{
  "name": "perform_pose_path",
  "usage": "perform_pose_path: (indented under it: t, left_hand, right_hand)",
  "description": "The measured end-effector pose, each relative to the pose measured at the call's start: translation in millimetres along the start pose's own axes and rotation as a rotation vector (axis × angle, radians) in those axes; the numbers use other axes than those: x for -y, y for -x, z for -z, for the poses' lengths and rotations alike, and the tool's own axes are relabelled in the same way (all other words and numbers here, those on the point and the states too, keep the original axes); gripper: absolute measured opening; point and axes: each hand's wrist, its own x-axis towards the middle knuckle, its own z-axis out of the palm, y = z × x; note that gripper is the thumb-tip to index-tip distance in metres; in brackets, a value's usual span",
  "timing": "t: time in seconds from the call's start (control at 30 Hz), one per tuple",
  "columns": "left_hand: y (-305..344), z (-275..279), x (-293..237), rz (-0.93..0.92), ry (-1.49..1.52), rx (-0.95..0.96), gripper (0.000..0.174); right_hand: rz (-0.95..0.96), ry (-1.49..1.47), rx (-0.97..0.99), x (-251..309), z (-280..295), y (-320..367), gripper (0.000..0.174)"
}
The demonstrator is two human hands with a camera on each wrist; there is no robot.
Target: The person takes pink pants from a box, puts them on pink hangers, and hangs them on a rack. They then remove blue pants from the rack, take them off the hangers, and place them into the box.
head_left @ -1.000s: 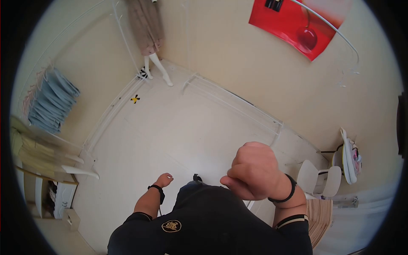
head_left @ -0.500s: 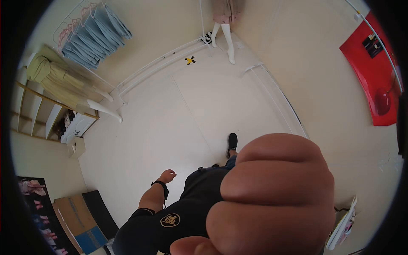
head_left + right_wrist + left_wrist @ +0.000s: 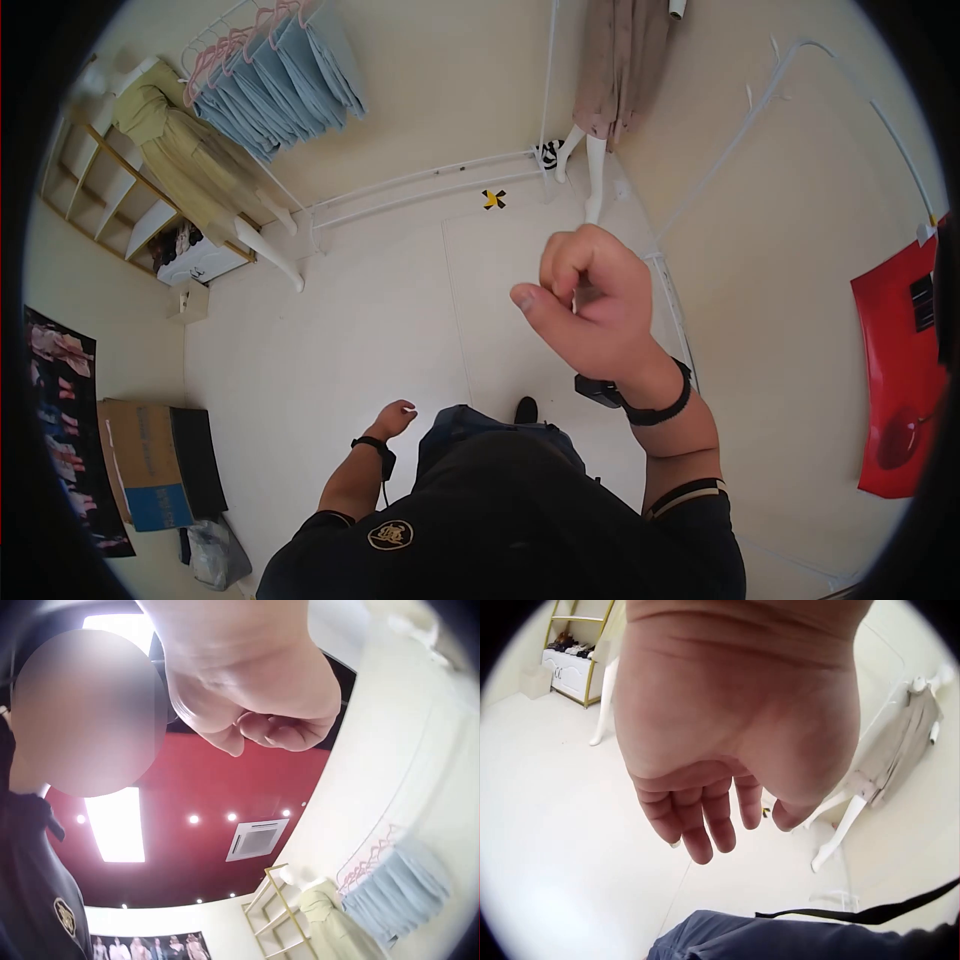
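My right hand (image 3: 600, 300) is raised in front of me at chest height or above, its fingers curled into a loose fist and the thumb lying apart from them. Nothing shows in its grasp; the right wrist view has the same hand (image 3: 255, 697) with fingertips bent in toward the palm. Low at my left side hangs my left hand (image 3: 390, 418). In the left wrist view its palm and relaxed, slightly bent fingers (image 3: 718, 825) hold nothing. Each wrist wears a black band (image 3: 665, 405).
Jeans (image 3: 275, 90) hang on pink hangers at the far wall. A mannequin in a green dress (image 3: 190, 160) stands beside a shelf unit (image 3: 110, 190); another wears a brown skirt (image 3: 615, 80). Cardboard boxes (image 3: 150, 450) are at left. A yellow-black marker (image 3: 494, 199) lies on the floor.
The view has turned to the right, then slightly back up. My right fist came close to the camera, then moved away and up, its thumb now separate. The left hand stays low.
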Motion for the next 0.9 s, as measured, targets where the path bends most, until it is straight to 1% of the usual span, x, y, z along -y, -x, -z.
perform_pose_path:
  t: [0.07, 0.17, 0.2, 0.23, 0.3, 0.33, 0.4, 0.43, 0.5, 0.53, 0.57, 0.6, 0.63, 0.67, 0.73, 0.77, 0.8, 0.83, 0.87, 0.9]
  left_hand:
    - [-6, 16, -30, -0.008, 0.047, -0.063, 0.037]
    - [-14, 25, -36, 0.013, 0.095, -0.092, 0.037]
    - [-15, 28, -33, 0.022, 0.092, -0.093, 0.037]
    - [-19, 25, -21, 0.073, 0.104, -0.085, 0.038]
    - [-26, 14, 14, 0.126, 0.117, -0.062, 0.038]
    - [-23, 16, 19, 0.232, 0.149, -0.009, 0.04]
    - [-26, 3, 61, 0.321, 0.273, 0.021, 0.036]
    - [-27, 4, 73, 0.362, 0.372, 0.096, 0.035]
    - [-31, 20, 72, 0.455, 0.297, 0.212, 0.037]
    - [-48, 15, 97, 0.455, 0.288, 0.287, 0.038]
    - [-54, 26, 94, 0.465, 0.314, 0.248, 0.037]
    - [-71, 40, 95, 0.524, 0.286, 0.284, 0.037]
    - [-85, 58, 91, 0.474, 0.283, 0.234, 0.038]
    - [-97, 79, 92, 0.45, 0.416, 0.132, 0.039]
    - [-133, 115, 94, 0.405, 0.523, -0.059, 0.038]
    - [-155, 136, 95, 0.332, 0.391, -0.121, 0.038]
    - [-174, 162, 93, 0.261, 0.258, -0.177, 0.038]
    - [-188, 188, 83, 0.264, 0.29, -0.251, 0.038]
    - [-195, 219, 62, 0.267, 0.317, -0.324, 0.039]
    - [-199, 250, 40, 0.23, 0.31, -0.385, 0.039]
  right_hand:
    - [-0.243, -0.388, -0.052, -31, -5, -16, 0.03]
    - [-0.259, -0.448, 0.02, -68, -12, -40, 0.029]
    - [-0.255, -0.454, 0.039, -80, -16, -50, 0.029]
    - [-0.268, -0.448, 0.051, -92, -21, -59, 0.029]
    - [-0.275, -0.446, 0.08, -116, -33, -79, 0.029]
    - [-0.3, -0.433, 0.098, -128, -40, -90, 0.029]
    - [-0.318, -0.418, 0.132, -155, -55, -112, 0.03]
    - [-0.304, -0.362, 0.147, -169, -64, -125, 0.027]
    - [-0.276, -0.304, 0.182, -196, -84, -154, 0.027]
    - [-0.296, -0.283, 0.218, -208, -94, -170, 0.029]
    - [-0.3, -0.263, 0.251, -221, -105, -189, 0.036]
    - [-0.249, -0.294, 0.273, -238, -118, -202, 0.042]
    - [-0.193, -0.326, 0.291, -258, -133, -217, 0.049]
    - [-0.154, -0.33, 0.296, -273, -147, -237, 0.049]
    - [-0.241, -0.243, 0.323, -297, -172, -262, 0.043]
    - [-0.233, -0.244, 0.328, -311, -184, -276, 0.043]
    - [-0.363, -0.241, 0.35, -327, -194, -287, 0.039]
    - [-0.494, -0.237, 0.369, -342, -203, -295, 0.034]
    - [-0.494, -0.242, 0.367, -358, -211, -303, 0.034]
    - [-0.519, -0.275, 0.366, -376, -219, -313, 0.027]
